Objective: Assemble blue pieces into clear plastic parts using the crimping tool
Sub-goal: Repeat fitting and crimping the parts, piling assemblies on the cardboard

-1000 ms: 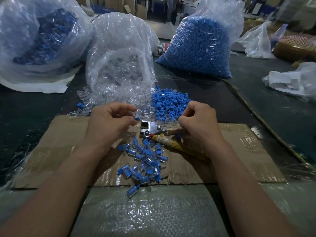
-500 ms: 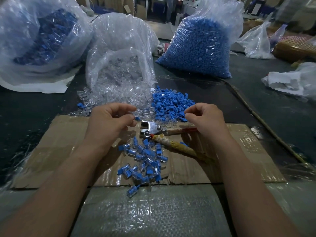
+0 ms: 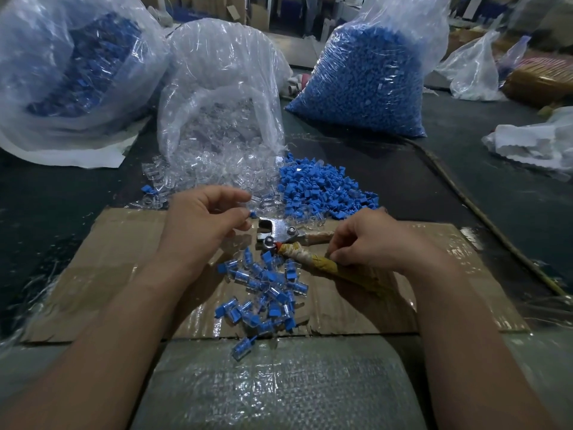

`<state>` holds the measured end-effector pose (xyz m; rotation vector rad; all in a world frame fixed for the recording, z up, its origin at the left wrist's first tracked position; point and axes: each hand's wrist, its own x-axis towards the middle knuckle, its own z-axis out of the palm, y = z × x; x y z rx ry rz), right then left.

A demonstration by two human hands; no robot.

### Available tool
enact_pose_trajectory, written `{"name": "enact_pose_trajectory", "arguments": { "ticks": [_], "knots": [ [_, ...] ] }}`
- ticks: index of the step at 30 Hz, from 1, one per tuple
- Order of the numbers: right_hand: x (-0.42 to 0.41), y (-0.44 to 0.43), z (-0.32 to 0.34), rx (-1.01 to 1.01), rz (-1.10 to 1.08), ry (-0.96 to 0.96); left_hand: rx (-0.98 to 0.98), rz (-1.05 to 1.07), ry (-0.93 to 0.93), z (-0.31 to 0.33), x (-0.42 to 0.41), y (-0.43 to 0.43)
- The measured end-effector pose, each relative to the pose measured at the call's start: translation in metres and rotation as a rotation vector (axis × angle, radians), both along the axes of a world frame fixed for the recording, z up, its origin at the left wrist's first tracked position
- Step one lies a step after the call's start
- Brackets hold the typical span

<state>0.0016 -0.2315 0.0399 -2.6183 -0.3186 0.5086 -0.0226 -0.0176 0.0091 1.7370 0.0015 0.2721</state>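
Observation:
My left hand [image 3: 204,221] pinches a small clear plastic part with a blue piece [image 3: 252,214] at its fingertips, just left of the metal jaws of the crimping tool [image 3: 276,232]. The tool lies on the cardboard sheet [image 3: 108,252], and my right hand [image 3: 372,243] curls over its tape-wrapped handles [image 3: 316,263]. Loose blue pieces [image 3: 319,187] are heaped behind the tool. Clear parts [image 3: 217,172] spill from an open bag. A pile of assembled blue-and-clear parts [image 3: 266,290] lies between my forearms.
A full bag of blue pieces [image 3: 366,79] stands at the back right and another bag [image 3: 71,66] at the back left. Crumpled plastic bags [image 3: 533,144] lie at the right. A woven sack [image 3: 279,386] covers the near edge. A thin rod [image 3: 483,221] runs diagonally across the dark table.
My right hand rose to the blue heap, then came back down onto the tool handles. My left hand has stayed near the tool's jaws with its part.

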Motion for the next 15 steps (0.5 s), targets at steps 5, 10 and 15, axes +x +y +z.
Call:
{"name": "enact_pose_trajectory", "arguments": {
  "ticks": [5, 10, 15],
  "knots": [
    [-0.002, 0.003, 0.001, -0.043, -0.004, -0.123, -0.042, -0.003, 0.013, 0.0, 0.0, 0.001],
    [-0.002, 0.008, 0.001, 0.406, -0.095, -0.252, -0.112, -0.032, 0.079, -0.001, 0.001, 0.003],
    [-0.007, 0.03, -0.007, 0.735, -0.041, -0.269, -0.149, -0.073, 0.09, -0.001, 0.001, 0.002]
  ]
}}
